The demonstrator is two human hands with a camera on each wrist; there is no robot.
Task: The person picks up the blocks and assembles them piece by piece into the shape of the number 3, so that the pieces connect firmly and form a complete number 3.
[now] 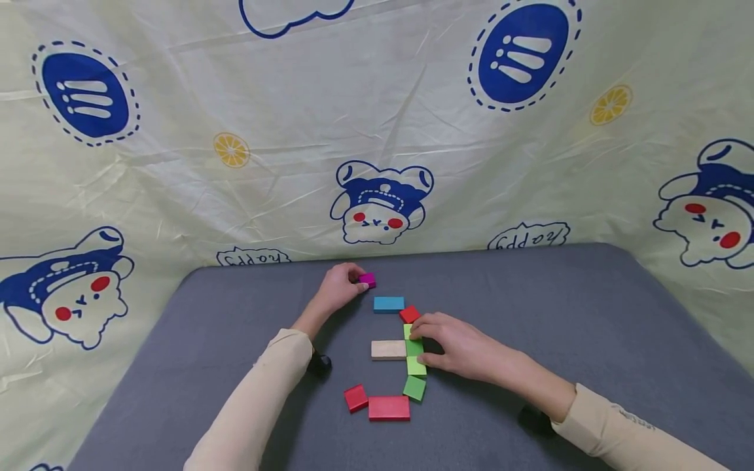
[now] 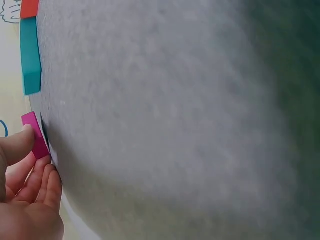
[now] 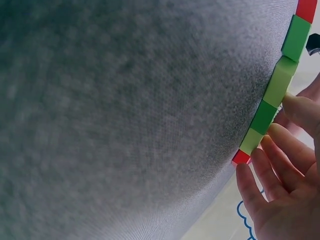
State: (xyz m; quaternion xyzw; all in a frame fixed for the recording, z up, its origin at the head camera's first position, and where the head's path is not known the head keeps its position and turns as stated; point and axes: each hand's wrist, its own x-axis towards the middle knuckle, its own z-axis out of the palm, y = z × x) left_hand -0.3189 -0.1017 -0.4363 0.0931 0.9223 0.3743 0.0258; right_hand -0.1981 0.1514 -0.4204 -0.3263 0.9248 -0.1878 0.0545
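Note:
At the far side of the table my left hand (image 1: 340,286) pinches a small magenta block (image 1: 368,280) between thumb and fingers; the left wrist view shows the thumb on the block's (image 2: 36,135) face. My right hand (image 1: 459,345) rests against a column of blocks, fingers loosely bent. Its thumb touches the lower light green block (image 1: 415,366), and its fingertips are at the upper light green block (image 1: 408,330), partly covering it. Between these two lies a green block (image 1: 414,347). A small red block (image 1: 410,314) caps the column, touching a blue block's (image 1: 389,305) corner.
A pale wooden block (image 1: 388,350) juts left from the column's middle. Below, a tilted green block (image 1: 415,388) leads to a long red block (image 1: 389,409) and a smaller tilted red block (image 1: 356,398). A printed cloth hangs behind the grey table (image 1: 235,366).

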